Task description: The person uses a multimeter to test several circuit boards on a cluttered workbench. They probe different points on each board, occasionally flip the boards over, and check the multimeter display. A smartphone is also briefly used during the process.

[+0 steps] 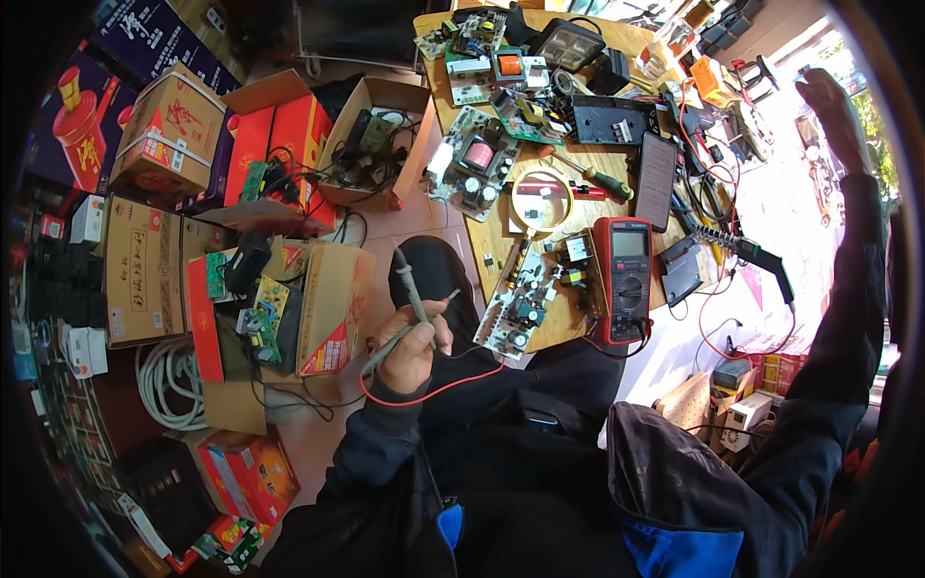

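Note:
My left hand (414, 354) is closed around a grey pen-shaped probe (409, 281), its thin tip pointing up and away from me. A red wire (434, 400) loops below this hand, and a small reddish tip pokes out beside the fingers. Stretched far out to the right, my right hand (829, 96) is up against the bright window side; glare hides how its fingers are set. On the table's near edge lies a red and black multimeter (624, 279). A long circuit board (525, 299) sits left of it, with a round magnifier (541, 200) behind.
More circuit boards (474, 159) cover the wooden table (487, 252), beside a green-handled screwdriver (607, 181) and a green-handled tool (766, 265) by a metal coil. At left stand open cartons (337, 299) of boards and cables, stacked boxes (145, 270) and a coiled white cable (169, 385).

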A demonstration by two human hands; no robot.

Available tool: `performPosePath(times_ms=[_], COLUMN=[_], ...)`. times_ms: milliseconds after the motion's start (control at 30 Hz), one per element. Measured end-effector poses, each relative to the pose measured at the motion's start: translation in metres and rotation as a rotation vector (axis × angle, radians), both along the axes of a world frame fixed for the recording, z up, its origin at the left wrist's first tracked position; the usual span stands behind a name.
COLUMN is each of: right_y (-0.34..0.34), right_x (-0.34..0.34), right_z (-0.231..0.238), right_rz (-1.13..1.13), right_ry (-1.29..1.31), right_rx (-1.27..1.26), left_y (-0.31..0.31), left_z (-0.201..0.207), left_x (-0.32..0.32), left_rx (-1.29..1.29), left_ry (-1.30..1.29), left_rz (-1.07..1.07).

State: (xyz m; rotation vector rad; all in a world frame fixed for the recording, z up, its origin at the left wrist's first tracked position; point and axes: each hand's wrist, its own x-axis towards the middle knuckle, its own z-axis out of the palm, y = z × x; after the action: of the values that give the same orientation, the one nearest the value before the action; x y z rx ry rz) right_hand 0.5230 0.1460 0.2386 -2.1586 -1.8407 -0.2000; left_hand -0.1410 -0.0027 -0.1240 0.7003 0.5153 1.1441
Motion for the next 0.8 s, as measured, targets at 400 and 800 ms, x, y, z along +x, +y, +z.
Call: performPosePath(times_ms=[400,800], right_y=[0.08,0.185], right_x=[0.003,0.042], right_z=[-0.07,-0.178], right_rz=[0.055,-0.071], right_ry=[-0.167,-0.927], right_rx=[-0.077,-0.5], left_y=[0.041,0.042], left_z=[-0.071,-0.072], left_x=[0.018,0.017], left_rx=[-0.113,-0.081], left_ry=[-0.67,-0.761], left_rz=[-0.438,-0.403])
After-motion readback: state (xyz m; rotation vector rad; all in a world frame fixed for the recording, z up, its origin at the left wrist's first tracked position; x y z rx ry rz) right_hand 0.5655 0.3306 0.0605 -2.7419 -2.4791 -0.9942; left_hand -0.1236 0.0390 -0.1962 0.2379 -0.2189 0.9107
